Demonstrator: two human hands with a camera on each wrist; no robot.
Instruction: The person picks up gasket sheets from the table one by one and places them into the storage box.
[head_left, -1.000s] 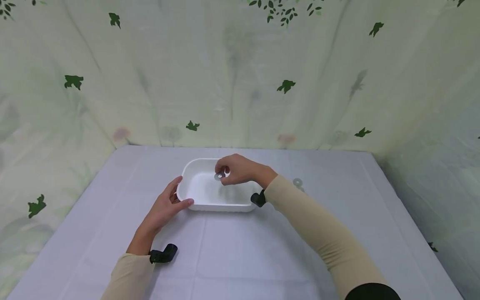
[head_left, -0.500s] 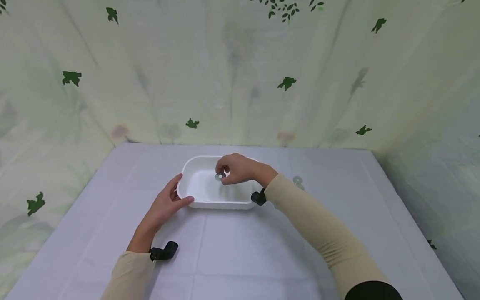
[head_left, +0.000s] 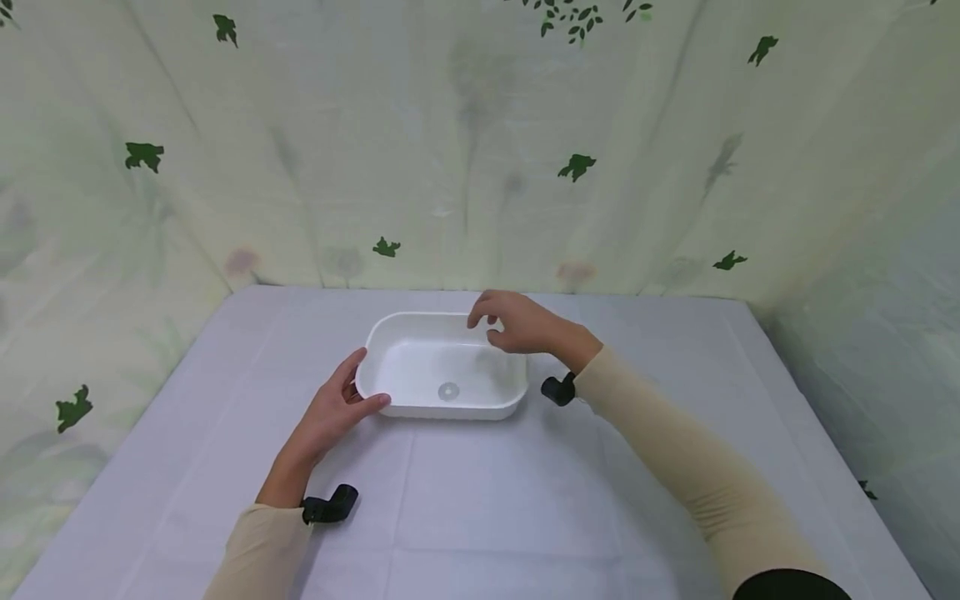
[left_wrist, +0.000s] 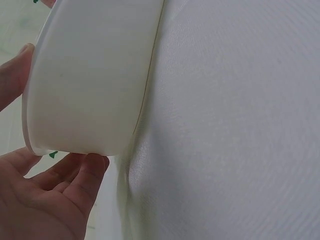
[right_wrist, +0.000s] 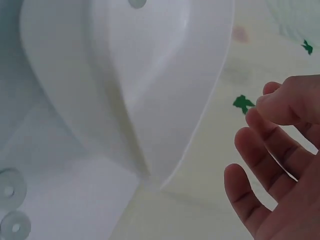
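I judge this a placing step: left hand (head_left: pixel 332 411) grips the tray (head_left: pixel 442 412), one washer (head_left: pixel 448 397) inside between hands; right hand (head_left: pixel 525 323), loose and unladen, likely needs next to reach two washers (right_wrist: pixel 21 192) outside.

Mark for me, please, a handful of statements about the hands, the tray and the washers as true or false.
1. The left hand holds the tray. True.
2. The right hand holds nothing. True.
3. The tray is upside down. False: its open side faces up.
4. A washer lies in the tray. True.
5. Every visible washer is in the tray. False: two other washers lie on the cloth.
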